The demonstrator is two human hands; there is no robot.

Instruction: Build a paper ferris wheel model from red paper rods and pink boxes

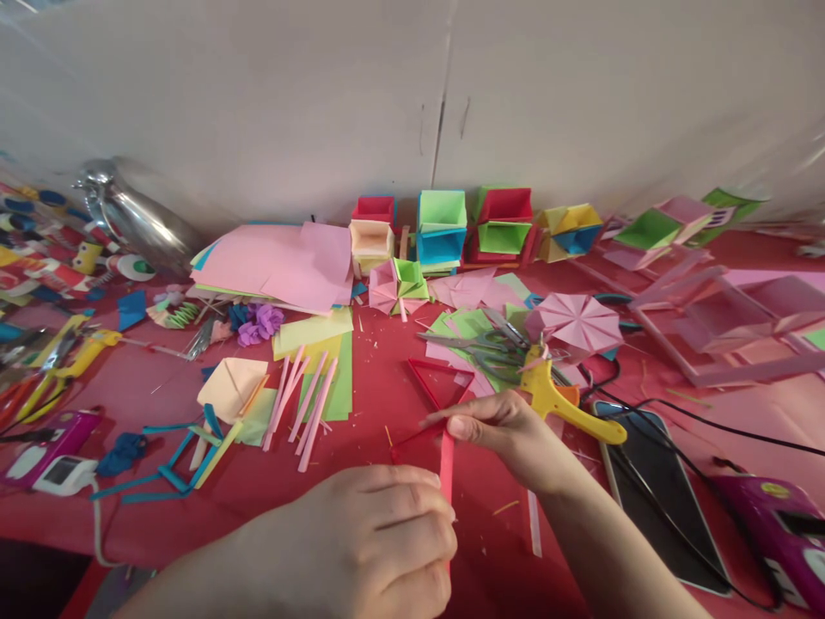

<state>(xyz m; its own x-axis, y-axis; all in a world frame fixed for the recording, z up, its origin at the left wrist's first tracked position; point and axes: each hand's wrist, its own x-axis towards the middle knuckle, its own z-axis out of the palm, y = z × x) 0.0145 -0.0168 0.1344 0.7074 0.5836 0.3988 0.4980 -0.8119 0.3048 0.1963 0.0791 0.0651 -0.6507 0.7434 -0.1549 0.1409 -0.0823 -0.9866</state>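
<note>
My left hand (380,542) is curled closed at the bottom centre, pinching the lower part of a red paper strip (446,464) that stands roughly upright. My right hand (509,434) comes in from the lower right and pinches the top of the same strip between thumb and fingers. Just behind the strip a red paper triangle frame (438,378) lies flat on the red tablecloth (380,378). Several pink rolled paper sticks (309,408) lie to the left of the hands.
A yellow glue gun (560,400) and scissors (477,344) lie right of centre, with a phone (657,490) and black cable nearby. Folded paper boxes (444,225) line the wall. Pink paper sheets (277,262), a pink fan disc (573,322), and a silver kettle (138,219) stand around.
</note>
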